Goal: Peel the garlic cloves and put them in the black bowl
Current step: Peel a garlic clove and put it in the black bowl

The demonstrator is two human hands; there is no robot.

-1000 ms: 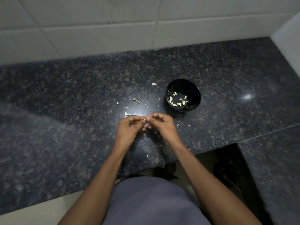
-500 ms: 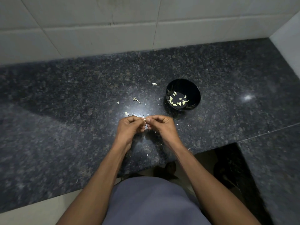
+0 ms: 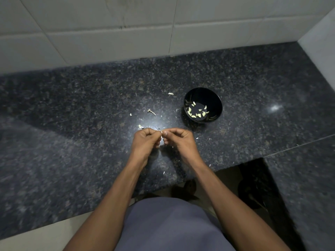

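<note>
My left hand (image 3: 146, 142) and my right hand (image 3: 178, 141) meet fingertip to fingertip above the dark granite counter (image 3: 72, 142). Between them they pinch a small pale garlic clove (image 3: 161, 131), of which only a sliver shows. The black bowl (image 3: 216, 104) stands on the counter beyond and to the right of my hands. Several peeled cloves (image 3: 196, 113) lie in its bottom.
Bits of garlic skin and a stem piece (image 3: 151, 111) lie scattered on the counter past my hands, with one scrap (image 3: 170, 93) left of the bowl. A white tiled wall (image 3: 145, 29) backs the counter. The counter's front edge steps back at the right, over a dark gap (image 3: 253, 187).
Both hands stay together on the clove, with only small finger movements. The bowl and the scraps have not moved.
</note>
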